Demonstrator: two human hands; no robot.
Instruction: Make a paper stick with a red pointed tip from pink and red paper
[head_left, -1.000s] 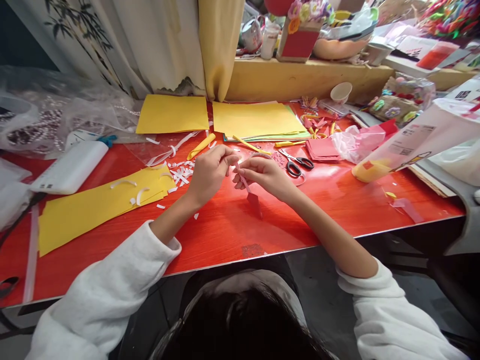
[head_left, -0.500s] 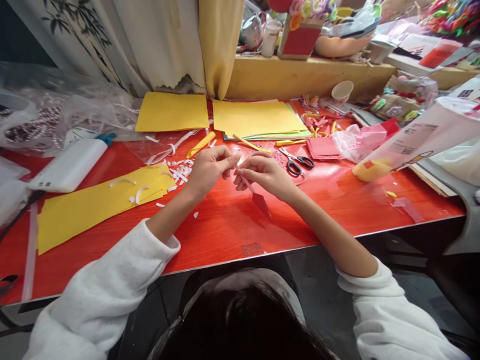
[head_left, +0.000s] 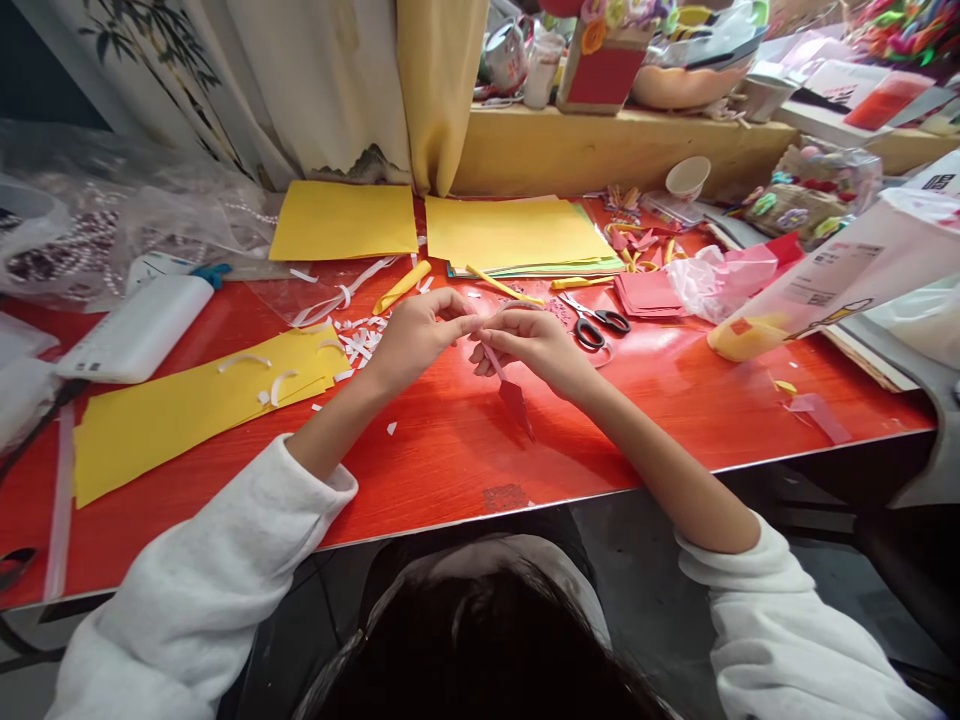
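Observation:
Over the red table (head_left: 435, 470), my two hands meet fingertip to fingertip. In my right hand (head_left: 536, 350) is a thin pink paper strip (head_left: 493, 362), gripped between thumb and fingers. A folded red paper piece (head_left: 515, 405) hangs from its lower end, tilted toward the table's front edge. My left hand (head_left: 420, 335) is closed in a pinch right beside the strip's upper end; what sits between those fingertips is hidden. Just beyond my right hand lie black-handled scissors (head_left: 600, 325). White paper scraps (head_left: 364, 342) are scattered by my left hand.
Yellow sheets (head_left: 517, 232) lie at the back, and yellow strips (head_left: 202, 415) at the left. A rolled yellow paper (head_left: 403, 288) lies behind my hands. Red paper squares (head_left: 646, 296) and a tilted paper cup (head_left: 817, 280) are to the right. A white glue gun-like device (head_left: 139, 330) lies left.
My fingertips have come closer together, the left shifting slightly right. The red paper piece has swung a little to the left and hangs steeper.

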